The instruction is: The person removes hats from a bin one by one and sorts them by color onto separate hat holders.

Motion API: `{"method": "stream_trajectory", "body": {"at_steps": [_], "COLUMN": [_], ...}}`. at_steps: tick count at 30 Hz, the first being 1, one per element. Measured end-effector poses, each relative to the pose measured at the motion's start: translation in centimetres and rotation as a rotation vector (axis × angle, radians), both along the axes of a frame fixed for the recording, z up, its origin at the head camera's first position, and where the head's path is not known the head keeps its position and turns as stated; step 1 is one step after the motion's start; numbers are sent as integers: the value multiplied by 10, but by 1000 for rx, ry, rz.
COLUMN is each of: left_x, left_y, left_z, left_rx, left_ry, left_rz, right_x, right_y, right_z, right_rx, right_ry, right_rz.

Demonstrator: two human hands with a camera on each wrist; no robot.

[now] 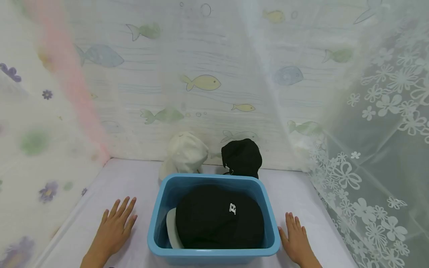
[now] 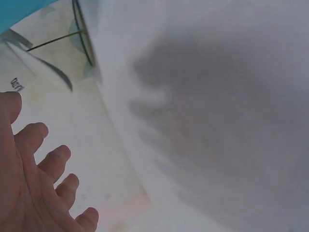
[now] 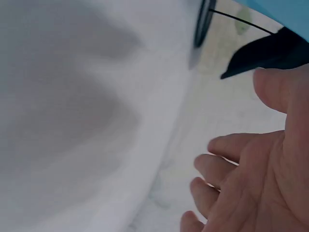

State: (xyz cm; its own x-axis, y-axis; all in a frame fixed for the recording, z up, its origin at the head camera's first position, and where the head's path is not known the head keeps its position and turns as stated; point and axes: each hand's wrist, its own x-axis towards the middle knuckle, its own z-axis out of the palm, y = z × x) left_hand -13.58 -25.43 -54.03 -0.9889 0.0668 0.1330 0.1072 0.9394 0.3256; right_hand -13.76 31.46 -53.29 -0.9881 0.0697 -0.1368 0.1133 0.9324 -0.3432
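A blue plastic basin (image 1: 214,252) stands in the middle of the white table. Inside it lies a black cap (image 1: 214,219) with a white letter on its front, and a pale grey brim (image 1: 173,229) shows at its left side. To the left of the basin is my left hand (image 1: 113,229), palm down with fingers spread, holding nothing. My right hand (image 1: 295,240) is close by the basin's right wall, fingers straight and likewise bare. Both palms show in the wrist views, the left hand (image 2: 41,169) and the right hand (image 3: 256,159), each above the white surface.
Behind the basin sit a cream cap (image 1: 187,152) and a black cap (image 1: 242,157), partly hidden by its rim. A fish-print curtain (image 1: 207,96) hangs at the back. Sheer floral curtains (image 1: 365,208) close in the right side, and a flowered one (image 1: 37,167) the left.
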Motion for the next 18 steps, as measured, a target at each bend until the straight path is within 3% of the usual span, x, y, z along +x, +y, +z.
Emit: {"method": "stream_trajectory", "body": {"at_steps": [4,8,14,18], "left_x": [-1,-1,-3,-5], "left_y": [4,11,25,35], "left_z": [12,33,66,85], "left_rx": [65,90,60,45], "left_ry": [9,60,183,241], "left_rz": [-42,-96,-172,-219], "right_x": [3,10,24,30], "right_y": [-2,-7,-14,-22], "right_z": [19,44,74,91], "right_rx": [-19,-59,-146,-149], "right_ry": [-2,38,237,341], "right_rz": [9,29,112,175]}}
